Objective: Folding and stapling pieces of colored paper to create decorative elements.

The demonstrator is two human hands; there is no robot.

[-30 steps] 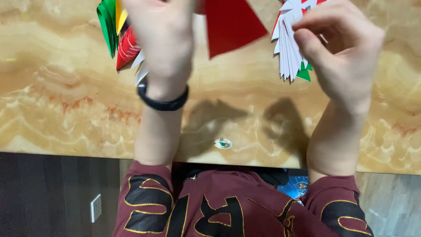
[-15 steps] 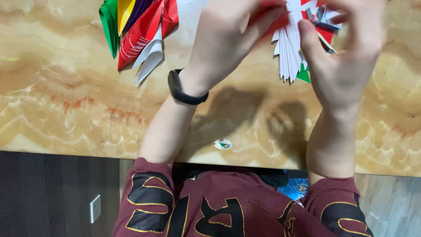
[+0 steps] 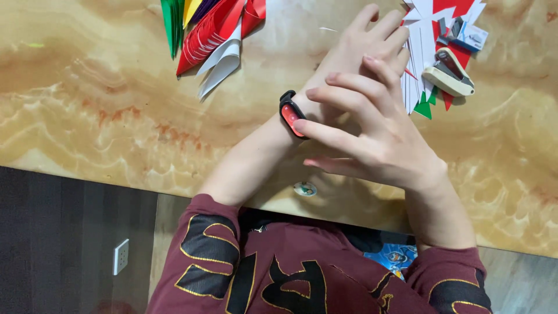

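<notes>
Your left hand (image 3: 360, 55) lies flat on the marble-patterned tabletop (image 3: 104, 116), fingers straight and close together, its grip holding nothing; the fingertips reach to the edge of the fan of white folded paper pieces (image 3: 419, 64). A black wristband with a red face (image 3: 290, 113) sits on that wrist. Your right hand (image 3: 378, 136) crosses over the back of the left hand, fingers spread and slightly curled, its grip empty too; the index finger lies just beside the wristband, and whether it touches the band you cannot tell from here.

Taking the white paper fan as landmark: red paper (image 3: 459, 9) lies under and behind it, small green tips (image 3: 424, 107) poke out at its near edge, and a cream-coloured stapler (image 3: 449, 72) rests just to its right, partly on the paper. Well to its left, at the far edge of the tabletop, lies a second bundle of folded pieces in green, yellow, red and white (image 3: 212, 32). Near the front edge, below your crossed wrists, sits a small round sticker (image 3: 304, 189).
</notes>
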